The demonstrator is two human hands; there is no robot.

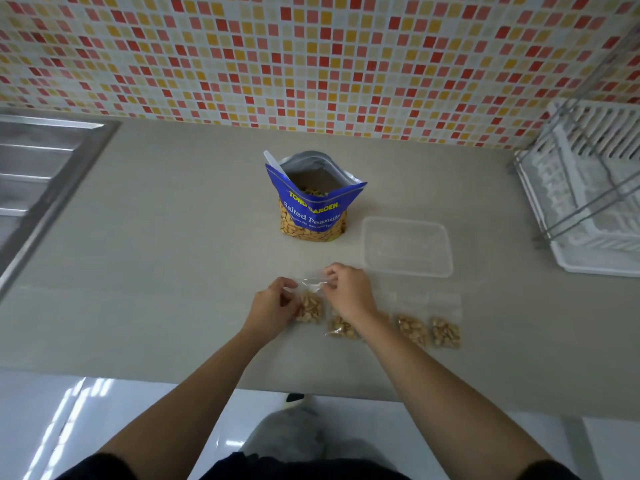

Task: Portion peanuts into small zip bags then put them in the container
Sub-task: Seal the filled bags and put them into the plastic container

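A: In the head view, where is the bag?

B: The small zip bag lies on the counter, in front of the peanut pouch. The left hand pinches its left edge and the right hand pinches the top strip. I think they are closing the zip.

A: What can go wrong?

B: If the zip closes only partly, peanuts may spill on the way to the container, which holds no bag yet. The right forearm is also over the other filled bags and could drag them.

Black short sleeves sit at the lower corners; the forearms, left hand and right hand are bare.
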